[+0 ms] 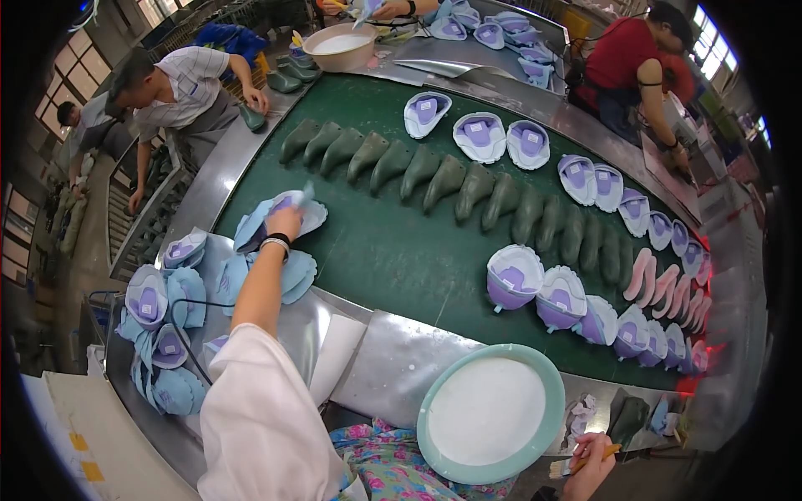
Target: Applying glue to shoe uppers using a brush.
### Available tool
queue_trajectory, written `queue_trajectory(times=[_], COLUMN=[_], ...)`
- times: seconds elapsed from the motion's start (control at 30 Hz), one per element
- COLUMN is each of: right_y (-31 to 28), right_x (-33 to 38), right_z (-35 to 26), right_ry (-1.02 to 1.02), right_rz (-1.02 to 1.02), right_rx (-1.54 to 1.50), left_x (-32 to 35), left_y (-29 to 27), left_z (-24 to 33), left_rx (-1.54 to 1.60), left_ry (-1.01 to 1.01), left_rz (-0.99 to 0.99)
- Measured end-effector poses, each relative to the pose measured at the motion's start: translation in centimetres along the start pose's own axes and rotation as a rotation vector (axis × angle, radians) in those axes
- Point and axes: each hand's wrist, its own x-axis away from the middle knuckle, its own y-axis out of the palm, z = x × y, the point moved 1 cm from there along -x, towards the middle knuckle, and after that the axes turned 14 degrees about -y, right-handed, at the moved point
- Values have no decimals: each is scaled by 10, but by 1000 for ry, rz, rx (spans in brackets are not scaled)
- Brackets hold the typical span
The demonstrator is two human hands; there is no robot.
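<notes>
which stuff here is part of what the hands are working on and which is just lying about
In use: left hand on the blue shoe upper; right hand holding a brush; basin of white glue.
Lying about: green shoe lasts; pink lasts; far basin.

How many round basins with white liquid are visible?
2. One teal basin sits at the near edge, beside the right hand holding a brush. One beige basin sits at the far end of the belt. Others may be hidden.
</notes>
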Motion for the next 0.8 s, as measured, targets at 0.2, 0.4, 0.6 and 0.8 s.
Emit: queue_trajectory(times=[0.2,0.4,0.6,0.8], right_y=[-10,-22,-23,16], right_x=[9,28,46,37], right_z=[5,18,2,-45], right_ry=[-78,-196,-125,-91], right_rz=[-81,-102,-246,-734], right_rx=[-79,-158,-171,-490], left_x=[-7,27,173,393], left_y=[-34,-89,-154,-150], left_z=[-19,3,79,140], left_rx=[1085,877,1734,1740], left_ry=[1,-28,405,368], left_rz=[138,509,-786,-1690])
